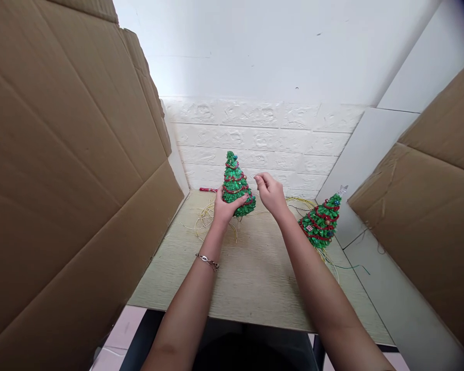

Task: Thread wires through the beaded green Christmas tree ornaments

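Observation:
A small green beaded Christmas tree with red garland stands upright in my left hand. The fingers wrap around its lower part, the thumb across the front. To the right of the tree, a little apart from it, is my right hand, closed in a pinch. Whatever those fingertips hold, if anything, is too small to make out. A second beaded Christmas tree, topped with a clear star, leans to the right beyond my right forearm.
Loose yellow wires lie on the wooden tabletop behind my left hand. More wire lies by the wall, and a green wire trails from the second tree. A red stick-like item rests at the back. Cardboard panels flank both sides.

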`<state>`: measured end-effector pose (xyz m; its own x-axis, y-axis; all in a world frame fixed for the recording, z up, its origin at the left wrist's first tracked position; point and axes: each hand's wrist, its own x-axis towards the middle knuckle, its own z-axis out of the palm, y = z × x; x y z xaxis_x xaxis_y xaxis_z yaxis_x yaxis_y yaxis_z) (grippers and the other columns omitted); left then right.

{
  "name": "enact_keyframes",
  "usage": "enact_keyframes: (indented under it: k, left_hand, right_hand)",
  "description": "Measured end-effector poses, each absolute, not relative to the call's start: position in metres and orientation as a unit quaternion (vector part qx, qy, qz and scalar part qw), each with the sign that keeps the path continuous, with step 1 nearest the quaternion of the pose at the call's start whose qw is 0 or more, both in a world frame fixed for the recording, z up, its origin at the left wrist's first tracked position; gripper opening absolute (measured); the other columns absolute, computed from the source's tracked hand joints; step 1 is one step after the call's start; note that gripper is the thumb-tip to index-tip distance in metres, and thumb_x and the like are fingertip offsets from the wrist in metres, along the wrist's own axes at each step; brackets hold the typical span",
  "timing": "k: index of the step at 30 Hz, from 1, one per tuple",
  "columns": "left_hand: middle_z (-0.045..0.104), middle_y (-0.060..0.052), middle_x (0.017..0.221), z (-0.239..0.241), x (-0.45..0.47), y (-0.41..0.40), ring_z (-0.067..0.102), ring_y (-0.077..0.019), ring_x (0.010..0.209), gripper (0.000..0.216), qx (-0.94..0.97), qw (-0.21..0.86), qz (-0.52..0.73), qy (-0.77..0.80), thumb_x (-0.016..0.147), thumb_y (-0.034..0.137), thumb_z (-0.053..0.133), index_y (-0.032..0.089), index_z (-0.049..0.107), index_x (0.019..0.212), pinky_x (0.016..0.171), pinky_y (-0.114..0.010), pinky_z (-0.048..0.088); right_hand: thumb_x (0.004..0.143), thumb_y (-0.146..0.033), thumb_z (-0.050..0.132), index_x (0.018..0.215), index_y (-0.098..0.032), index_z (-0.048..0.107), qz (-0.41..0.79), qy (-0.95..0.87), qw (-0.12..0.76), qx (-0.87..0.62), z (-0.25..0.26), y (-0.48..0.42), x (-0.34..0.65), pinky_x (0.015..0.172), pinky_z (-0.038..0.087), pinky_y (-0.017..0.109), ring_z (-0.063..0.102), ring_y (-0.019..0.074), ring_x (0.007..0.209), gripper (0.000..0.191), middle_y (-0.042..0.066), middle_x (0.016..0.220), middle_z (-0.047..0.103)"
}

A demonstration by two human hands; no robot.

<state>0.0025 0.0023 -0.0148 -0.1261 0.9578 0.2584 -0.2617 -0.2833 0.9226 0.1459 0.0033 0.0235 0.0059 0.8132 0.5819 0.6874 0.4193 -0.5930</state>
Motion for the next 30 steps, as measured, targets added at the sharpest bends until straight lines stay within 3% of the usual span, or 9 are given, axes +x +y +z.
enact_keyframes:
  k: [2,4,8,19,23,30]
  left_hand:
    - [0.064,-0.011,0.108,-0.012,0.002,0.002,0.063,-0.0225,0.095,0.067,0.447,0.471,0.667,0.366,0.049,0.029,0.083,0.017,0.055,0.108,0.088,-0.039,0.050]
    - [0.065,-0.010,0.107,-0.010,0.000,0.001,0.064,-0.0218,0.093,0.063,0.423,0.471,0.681,0.367,0.050,0.030,0.082,0.017,0.055,0.106,0.085,-0.037,0.051]
    - [0.065,-0.008,0.106,-0.006,-0.006,0.002,0.064,-0.0201,0.092,0.060,0.405,0.439,0.699,0.394,0.050,0.028,0.082,0.019,0.055,0.103,0.082,-0.033,0.052]
    - [0.064,-0.008,0.107,-0.016,-0.009,0.009,0.064,-0.0201,0.093,0.060,0.418,0.436,0.685,0.407,0.051,0.030,0.082,0.019,0.055,0.103,0.083,-0.034,0.052]
    - [0.065,-0.008,0.106,-0.017,-0.009,0.010,0.064,-0.0205,0.092,0.061,0.420,0.440,0.679,0.411,0.050,0.031,0.083,0.019,0.055,0.103,0.083,-0.035,0.052]
    - [0.065,-0.008,0.105,-0.014,-0.011,0.009,0.065,-0.0205,0.091,0.059,0.407,0.455,0.688,0.393,0.049,0.029,0.082,0.019,0.057,0.101,0.082,-0.035,0.052]
  right_hand:
    - [0.095,-0.035,0.025,0.098,-0.018,0.062,0.050,-0.727,0.329,-0.601,0.015,0.009,0.149,0.075,0.039,0.025,0.059,0.0167,0.087,0.041,0.008,0.092,0.067]
    - [0.093,-0.030,0.033,0.099,-0.018,0.066,0.068,-0.744,0.191,-0.636,0.002,0.015,0.151,0.078,0.040,0.025,0.060,0.0184,0.094,0.036,0.010,0.101,0.068]
    - [0.079,-0.018,0.056,0.099,-0.017,0.071,0.110,-0.749,0.088,-0.648,-0.027,0.024,0.151,0.076,0.042,0.024,0.062,0.0200,0.095,0.025,0.012,0.105,0.069]
    - [0.069,-0.022,0.070,0.081,-0.020,0.074,0.159,-0.780,0.029,-0.605,-0.034,0.029,0.146,0.067,0.044,0.022,0.064,0.0171,0.079,0.012,0.007,0.085,0.071]
    - [0.064,-0.014,0.072,0.066,-0.015,0.071,0.168,-0.769,0.014,-0.617,-0.029,0.022,0.139,0.067,0.045,0.027,0.064,0.0206,0.074,0.002,0.010,0.079,0.070]
    - [0.075,-0.013,0.061,0.075,-0.015,0.070,0.139,-0.753,0.035,-0.642,-0.004,0.011,0.147,0.091,0.037,0.044,0.055,0.0293,0.107,0.009,0.016,0.112,0.063]
